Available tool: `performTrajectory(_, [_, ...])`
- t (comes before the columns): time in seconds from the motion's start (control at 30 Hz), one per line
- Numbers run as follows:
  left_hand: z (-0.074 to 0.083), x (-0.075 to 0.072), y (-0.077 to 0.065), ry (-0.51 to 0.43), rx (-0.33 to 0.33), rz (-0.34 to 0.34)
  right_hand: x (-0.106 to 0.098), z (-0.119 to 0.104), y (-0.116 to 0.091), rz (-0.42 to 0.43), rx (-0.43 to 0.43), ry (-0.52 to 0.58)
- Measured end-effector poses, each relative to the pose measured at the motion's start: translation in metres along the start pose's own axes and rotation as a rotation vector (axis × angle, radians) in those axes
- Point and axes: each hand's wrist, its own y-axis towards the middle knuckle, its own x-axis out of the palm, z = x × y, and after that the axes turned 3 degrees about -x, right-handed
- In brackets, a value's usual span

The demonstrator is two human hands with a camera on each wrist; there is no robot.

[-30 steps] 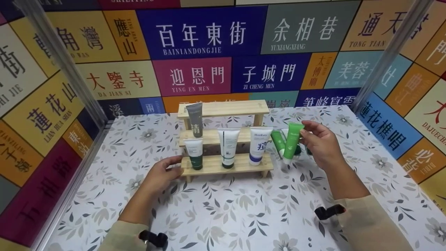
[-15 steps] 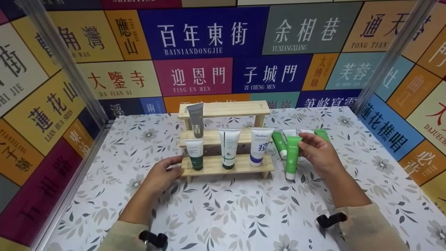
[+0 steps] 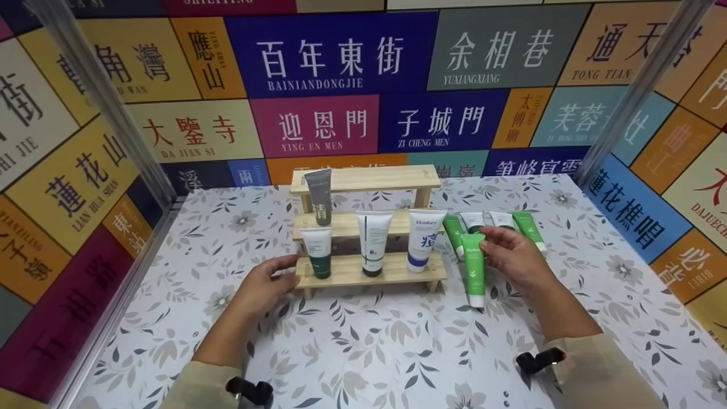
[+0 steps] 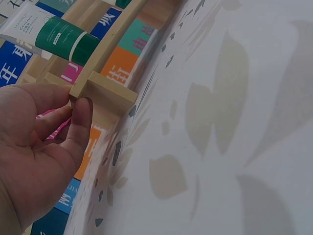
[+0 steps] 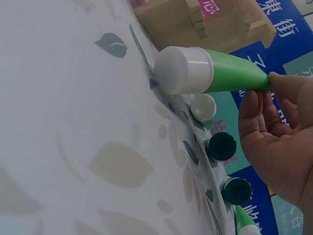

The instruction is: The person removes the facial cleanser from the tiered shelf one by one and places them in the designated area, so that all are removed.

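I had right grip (image 3: 514,257) pinching a green tube (image 3: 475,267), left grip (image 3: 262,286) pinching the wooden rack (image 3: 345,274). Four other tubes (image 3: 527,225) lay just beyond.

“痘”, perhaps “Hankey”, on purple-banded tube (image 3: 425,241)

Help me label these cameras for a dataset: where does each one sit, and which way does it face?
Head: worn on the head, facing forward and down at the wooden stand; left hand, right hand and both forearms show.
Left wrist: on that wrist, looking past the left hand at the stand end it grips.
Right wrist: on that wrist, looking past the right hand at the green tube it pinches.
Shared: head and right wrist both show the green tube; all three show the wooden stand.
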Motion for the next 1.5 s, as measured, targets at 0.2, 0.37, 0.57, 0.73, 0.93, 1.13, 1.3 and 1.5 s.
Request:
performTrajectory(0.2, [-0.002,0.000,0.002,-0.005,-0.004,0.000,0.000,0.005,0.002,-0.010,0.049,-0.156])
performTrajectory(0.37, [-0.001,0.000,0.001,-0.012,-0.031,-0.002,0.001,0.009,0.004,-0.007,0.099,-0.264])
performTrajectory(0.57, [0.000,0.000,0.002,0.001,-0.028,0.003,0.001,0.014,0.003,-0.033,0.110,-0.290])
performTrajectory(0.73, [-0.001,-0.001,0.002,-0.006,-0.006,-0.009,0.000,0.016,0.003,-0.026,0.127,-0.273])
performTrajectory(0.93, [-0.001,0.000,0.001,-0.012,-0.001,-0.007,0.000,0.018,0.003,-0.047,0.145,-0.269])
performTrajectory(1.13, [-0.001,0.001,0.001,-0.014,0.003,-0.003,0.003,0.021,0.004,-0.056,0.156,-0.251])
performTrajectory(1.3, [-0.001,0.000,0.002,-0.007,0.004,-0.003,0.007,0.021,0.004,-0.065,0.183,-0.229])
performTrajectory(1.5, [-0.001,0.000,0.002,-0.004,0.011,0.001,0.008,0.019,0.003,-0.072,0.206,-0.216])
